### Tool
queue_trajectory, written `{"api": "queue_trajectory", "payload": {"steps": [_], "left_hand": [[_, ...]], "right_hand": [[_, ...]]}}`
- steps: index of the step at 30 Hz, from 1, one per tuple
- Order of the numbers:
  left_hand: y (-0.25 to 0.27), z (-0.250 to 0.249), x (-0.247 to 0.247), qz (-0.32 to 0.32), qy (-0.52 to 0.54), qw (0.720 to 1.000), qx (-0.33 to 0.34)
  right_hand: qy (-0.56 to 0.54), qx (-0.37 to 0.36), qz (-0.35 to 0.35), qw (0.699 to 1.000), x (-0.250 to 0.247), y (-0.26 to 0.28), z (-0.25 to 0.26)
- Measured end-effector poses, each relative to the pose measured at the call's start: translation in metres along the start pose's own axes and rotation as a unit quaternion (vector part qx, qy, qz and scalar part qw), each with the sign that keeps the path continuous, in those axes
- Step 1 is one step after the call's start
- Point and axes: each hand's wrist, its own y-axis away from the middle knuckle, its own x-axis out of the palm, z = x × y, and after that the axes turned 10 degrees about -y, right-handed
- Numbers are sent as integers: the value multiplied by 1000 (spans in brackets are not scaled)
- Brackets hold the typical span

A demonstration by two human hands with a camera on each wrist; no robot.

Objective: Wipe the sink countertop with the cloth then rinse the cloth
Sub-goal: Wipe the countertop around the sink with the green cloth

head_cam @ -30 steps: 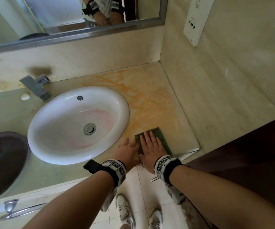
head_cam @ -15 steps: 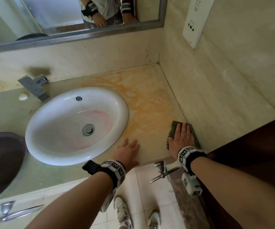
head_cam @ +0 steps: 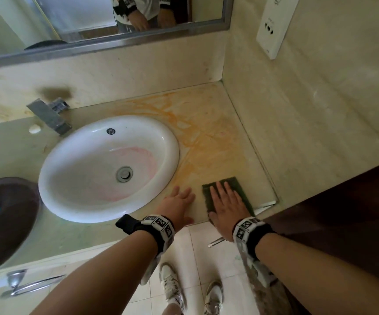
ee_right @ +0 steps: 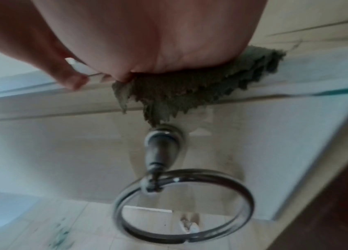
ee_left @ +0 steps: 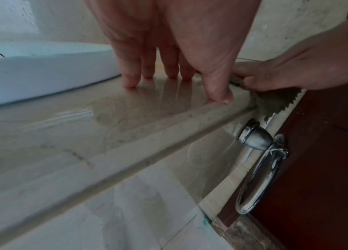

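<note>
My right hand [head_cam: 226, 206] presses flat, fingers straight, on the green cloth [head_cam: 238, 186] right of the sink basin [head_cam: 165, 142]; my left hand [head_cam: 177, 206] lies flat between them.

Cloth [head_cam: 240, 189]: dark olive green, zigzag-cut edge. Countertop [head_cam: 218, 123]: pale beige marble, streaked with orange-yellow stains right of the basin, greenish tint at left. Basin [head_cam: 75, 169]: glossy white, faint pink ring inside, grey metal drain [head_cam: 124, 174]. Tap [head_cam: 50, 115]: brushed grey metal. Wristbands [head_cam: 159, 226]: black with white panels bearing black square-code markers. Towel ring [ee_right: 183, 206]: polished chrome. Door [head_cam: 343, 212]: dark red-brown wood. Lid [head_cam: 4, 221]: dark brown with a turquoise patch. Shoes [head_cam: 172, 289]: white, patterned grey.
</note>
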Motion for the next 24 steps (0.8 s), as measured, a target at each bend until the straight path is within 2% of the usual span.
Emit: {"api": "queue_trajectory", "payload": {"steps": [5,9,11,14,17,19,21,24], "left_hand": [[3,-1,-3,3,16,1000,3],[2,1,-1,-3,16,1000,6],[3,0,-1,-5,15,1000,5],[2,0,-1,-12,13,1000,1],[-1,6,11,-31,27,999,3],[0,11,15,-43,26,999,18],[3,13,13,-37,39,998,13],[5,12,6,-40,36,998,11]], "right_hand": [[-37,135,-34,990,-27,-30,-39],[-56,176,-53,981,-40,-59,-29],[-44,148,-55,986,-40,-69,-12],[-4,51,-32,998,-27,-72,22],[31,-39,-9,999,-10,-53,41],[58,-70,5,996,-3,-36,36],[57,-62,4,996,0,-22,19],[16,12,-9,1000,-6,-19,-10]]}}
